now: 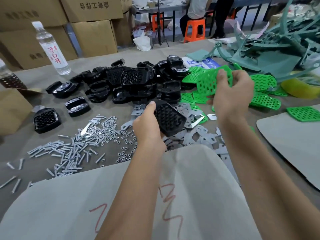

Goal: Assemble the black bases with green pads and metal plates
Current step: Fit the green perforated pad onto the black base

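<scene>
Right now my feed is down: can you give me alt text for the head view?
The left hand grips a black base above scattered metal plates, while the right hand holds up a perforated green pad. Behind lie a pile of black bases, more green pads, and screws and nuts at left.

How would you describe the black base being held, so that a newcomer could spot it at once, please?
Start at the heap of black bases mid-table, then come toward the camera, over the metal plates. That black base is the only one lifted, gripped by the left hand.
</scene>
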`<state>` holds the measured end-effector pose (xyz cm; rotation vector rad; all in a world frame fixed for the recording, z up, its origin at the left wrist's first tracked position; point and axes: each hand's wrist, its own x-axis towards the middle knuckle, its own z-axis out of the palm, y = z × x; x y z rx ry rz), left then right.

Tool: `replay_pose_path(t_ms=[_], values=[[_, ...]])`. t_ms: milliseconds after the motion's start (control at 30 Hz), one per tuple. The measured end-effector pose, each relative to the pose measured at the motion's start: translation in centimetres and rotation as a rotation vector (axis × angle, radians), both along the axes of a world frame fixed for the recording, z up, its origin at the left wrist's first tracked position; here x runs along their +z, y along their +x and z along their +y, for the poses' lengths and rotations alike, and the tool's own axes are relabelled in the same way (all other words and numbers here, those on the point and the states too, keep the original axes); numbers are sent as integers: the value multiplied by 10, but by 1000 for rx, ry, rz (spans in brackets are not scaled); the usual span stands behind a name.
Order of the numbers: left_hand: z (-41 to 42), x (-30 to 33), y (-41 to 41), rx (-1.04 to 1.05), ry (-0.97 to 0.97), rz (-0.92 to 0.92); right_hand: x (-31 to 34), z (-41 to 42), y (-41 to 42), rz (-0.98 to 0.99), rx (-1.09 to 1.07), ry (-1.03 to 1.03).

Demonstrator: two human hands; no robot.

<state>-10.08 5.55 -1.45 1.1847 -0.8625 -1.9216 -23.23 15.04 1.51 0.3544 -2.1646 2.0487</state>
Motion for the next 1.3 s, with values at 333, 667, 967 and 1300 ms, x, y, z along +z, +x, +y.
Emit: replay_pose_path(t_ms=[333, 667, 967, 1300], values=[[-47, -11, 96, 39, -227, -23, -46, -76, 127, -441, 826, -385], [-55, -20, 115, -145, -184, 224, -59, -75, 129, -318, 885, -458], [-58, -19, 112, -183, -280, 133, -56, -69, 128, -170, 932, -391], [-67, -20, 109, -145, -277, 189, -55, -70, 121, -149, 767, -377]])
